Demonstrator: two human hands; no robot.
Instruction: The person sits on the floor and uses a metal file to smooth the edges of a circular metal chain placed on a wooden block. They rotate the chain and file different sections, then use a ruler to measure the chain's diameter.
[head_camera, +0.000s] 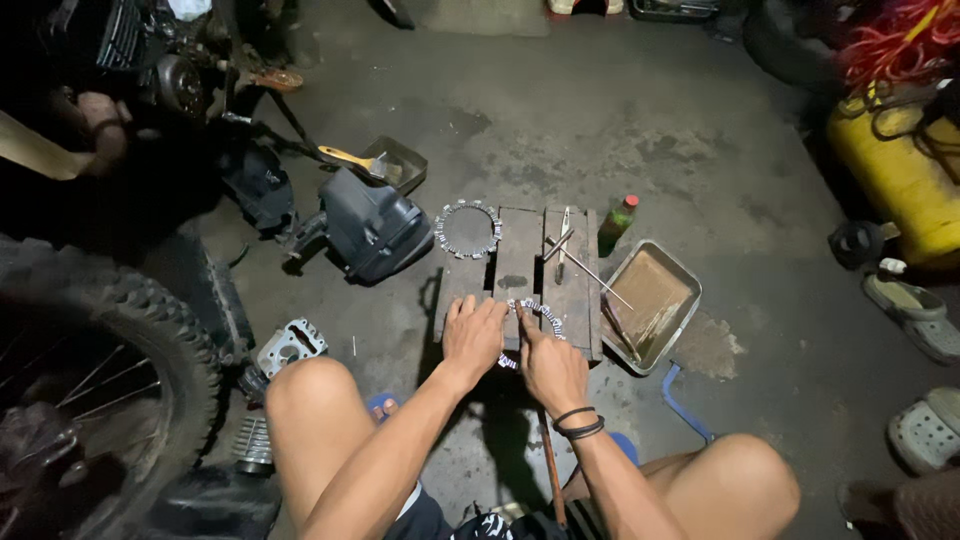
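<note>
**A:** What sits farthest left of the hands?

**B:** A knobby tyre and, nearer the hands, a small metal cylinder block on the floor. Above that, a dark plastic cover with a yellow-handled brush lying in a tray behind it.

**A:** And the hands themselves?

**B:** The left hand lies flat, fingers spread, pressing on the near end of a wooden board. It grasps nothing that I can see. The right hand is just beside it, touching it, fingers curled on a toothed ring plate that lies on the board under both hands. Whether it pinches the ring or only presses it, I cannot tell.

**A:** Anything beyond the hands?

**B:** A second toothed ring lies at the board's far left corner, well apart from the hands. Thin metal rods are crossed on the board's far right part.

**A:** And to the right?

**B:** A green bottle with a red cap stands just past the board, and a metal pan lies beside the right hand. Far right, a yellow tank.
</note>
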